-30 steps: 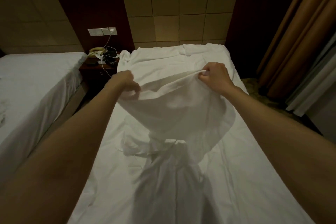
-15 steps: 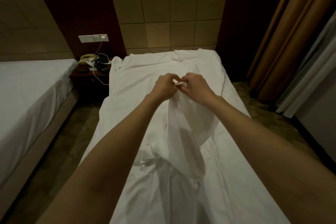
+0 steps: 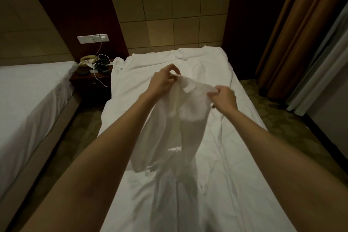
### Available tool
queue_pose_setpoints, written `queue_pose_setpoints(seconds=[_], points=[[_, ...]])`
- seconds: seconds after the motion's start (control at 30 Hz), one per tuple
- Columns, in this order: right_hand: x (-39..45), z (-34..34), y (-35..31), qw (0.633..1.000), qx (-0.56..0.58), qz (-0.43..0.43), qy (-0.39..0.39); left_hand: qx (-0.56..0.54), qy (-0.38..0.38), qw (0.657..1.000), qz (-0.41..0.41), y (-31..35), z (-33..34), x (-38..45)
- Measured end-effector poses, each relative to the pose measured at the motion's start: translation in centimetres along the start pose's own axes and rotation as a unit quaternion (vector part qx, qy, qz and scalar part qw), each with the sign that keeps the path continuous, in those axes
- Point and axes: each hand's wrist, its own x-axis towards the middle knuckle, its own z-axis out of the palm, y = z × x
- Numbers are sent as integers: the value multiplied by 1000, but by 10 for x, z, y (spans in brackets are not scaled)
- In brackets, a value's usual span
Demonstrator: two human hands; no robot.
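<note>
A white cloth point(image 3: 180, 111), thin like a pillowcase or sheet, hangs in the air over the middle of the white bed point(image 3: 244, 175). My left hand point(image 3: 162, 81) pinches its top edge on the left, some fingers lifted. My right hand point(image 3: 224, 98) pinches the top edge on the right, a little lower. The cloth droops between the hands, and its lower end reaches the bed's sheet.
More crumpled white bedding point(image 3: 180, 58) lies at the head of the bed. A second bed point(image 3: 28, 100) stands at the left. Between them a dark nightstand point(image 3: 90, 79) carries a telephone point(image 3: 87, 59) and cables. Brown curtains point(image 3: 293, 30) hang at the right.
My hands went from wide apart to touching in the middle, and have now parted again with the cloth hanging narrower. The view has tilted slightly.
</note>
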Motion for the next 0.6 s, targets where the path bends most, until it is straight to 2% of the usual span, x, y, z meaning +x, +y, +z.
queue_pose_setpoints(seconds=[0.17, 0.23, 0.33, 0.47, 0.6], points=[[32, -49, -48, 978, 117, -43, 167, -39, 45, 998, 26, 29, 2, 20], [40, -70, -73, 961, 165, -82, 204, -56, 71, 994, 62, 50, -4, 32], [46, -94, -111, 932, 224, -147, 243, -141, 114, 978, 100, 80, -19, 41], [46, -88, -139, 927, 217, -225, 208, -187, 147, 967, 88, 72, -30, 37], [32, -31, -129, 958, 149, -227, 88, -127, 114, 985, 5, 12, -9, 2]])
